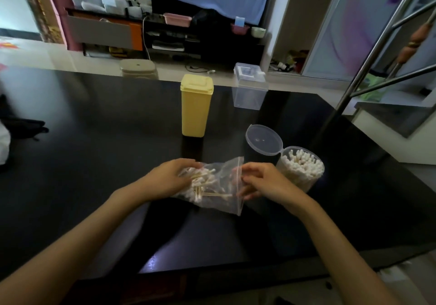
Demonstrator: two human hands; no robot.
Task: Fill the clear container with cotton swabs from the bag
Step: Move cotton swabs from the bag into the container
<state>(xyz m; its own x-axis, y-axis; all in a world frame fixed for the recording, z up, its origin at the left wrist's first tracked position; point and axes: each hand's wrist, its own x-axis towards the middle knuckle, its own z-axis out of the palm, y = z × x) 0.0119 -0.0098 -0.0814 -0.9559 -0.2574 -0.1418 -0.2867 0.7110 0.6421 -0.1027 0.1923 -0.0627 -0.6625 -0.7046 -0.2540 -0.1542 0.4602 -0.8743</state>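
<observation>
A clear zip bag (219, 186) lies on the black table (94, 163) with a loose heap of cotton swabs (203, 186) inside. My left hand (167, 179) grips the bag's left side over the swabs. My right hand (262, 182) pinches the bag's open zip edge on the right. Just right of it stands a round clear container (300, 170), packed with upright swabs, its hinged lid (263, 143) flipped open toward the back left.
A tall yellow lidded box (195, 106) stands behind the bag. A square clear box (249, 87) with a lid sits at the table's far edge. A metal stand's legs (368, 64) rise at the right. A dark object (21, 125) lies at the left edge.
</observation>
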